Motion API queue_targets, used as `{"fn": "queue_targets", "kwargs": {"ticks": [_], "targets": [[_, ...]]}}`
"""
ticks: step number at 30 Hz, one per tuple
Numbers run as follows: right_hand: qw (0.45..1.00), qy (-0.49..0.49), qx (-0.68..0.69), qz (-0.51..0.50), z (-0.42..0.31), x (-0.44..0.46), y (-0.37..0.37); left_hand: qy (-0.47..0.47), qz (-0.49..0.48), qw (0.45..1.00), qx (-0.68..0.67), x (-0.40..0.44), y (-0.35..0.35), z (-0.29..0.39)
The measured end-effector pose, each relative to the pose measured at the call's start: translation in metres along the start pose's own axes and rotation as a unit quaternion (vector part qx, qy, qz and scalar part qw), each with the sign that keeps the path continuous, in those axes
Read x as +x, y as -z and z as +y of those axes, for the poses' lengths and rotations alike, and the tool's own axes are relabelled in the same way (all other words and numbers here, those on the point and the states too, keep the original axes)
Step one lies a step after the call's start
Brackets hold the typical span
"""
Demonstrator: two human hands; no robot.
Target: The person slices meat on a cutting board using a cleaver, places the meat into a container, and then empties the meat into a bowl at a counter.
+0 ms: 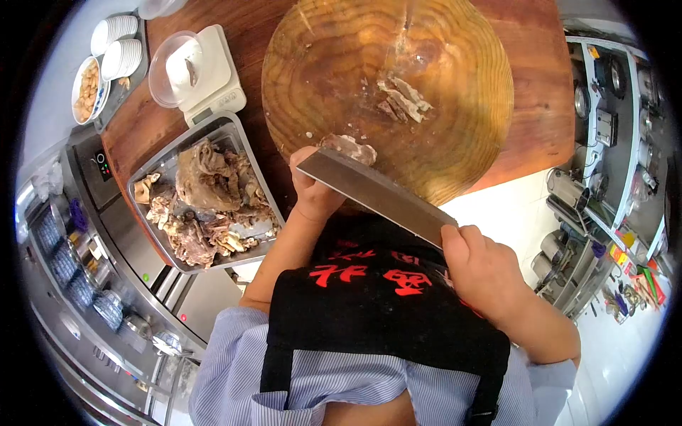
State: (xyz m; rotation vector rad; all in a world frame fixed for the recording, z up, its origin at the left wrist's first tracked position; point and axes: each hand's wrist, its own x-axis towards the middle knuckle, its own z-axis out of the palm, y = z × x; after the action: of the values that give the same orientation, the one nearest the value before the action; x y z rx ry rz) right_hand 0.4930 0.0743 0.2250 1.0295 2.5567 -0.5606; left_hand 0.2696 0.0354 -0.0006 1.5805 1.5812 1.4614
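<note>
Gripping a cleaver [380,197] across the near edge of the chopping block [320,71], with right-hand [490,273] fingers closed around its handle end. At the block's near-left rim, curling left-hand [312,190] fingers behind the blade, perhaps against a meat slice [355,149]; impossible to tell whether holding it. Visible farther across the block: meat strips [405,99].

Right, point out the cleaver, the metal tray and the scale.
Cleaver [378,197], head view: middle of the blade.
Metal tray [257,167], head view: right-hand rim.
Scale [217,71], head view: platform beside the plastic bowl [162,65].
</note>
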Motion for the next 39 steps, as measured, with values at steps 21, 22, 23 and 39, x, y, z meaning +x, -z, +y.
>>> {"fn": "queue_targets", "kwargs": {"ticks": [21,22,23,39], "targets": [[0.994,-0.007,0.079,-0.073,0.006,0.019,0.004,0.232,0.052,0.954,-0.18,0.007,-0.01,0.022],[0.995,-0.006,0.076,-0.068,0.006,0.019,0.005,0.221,0.042,0.964,-0.143,0.004,-0.008,0.021],[0.994,-0.005,0.074,-0.076,0.006,0.022,0.003,0.206,0.031,0.972,-0.107,0.003,-0.007,0.019],[0.993,-0.003,0.075,-0.087,0.011,0.042,-0.006,-0.084,0.011,0.974,0.212,0.017,0.007,0.018]]}}
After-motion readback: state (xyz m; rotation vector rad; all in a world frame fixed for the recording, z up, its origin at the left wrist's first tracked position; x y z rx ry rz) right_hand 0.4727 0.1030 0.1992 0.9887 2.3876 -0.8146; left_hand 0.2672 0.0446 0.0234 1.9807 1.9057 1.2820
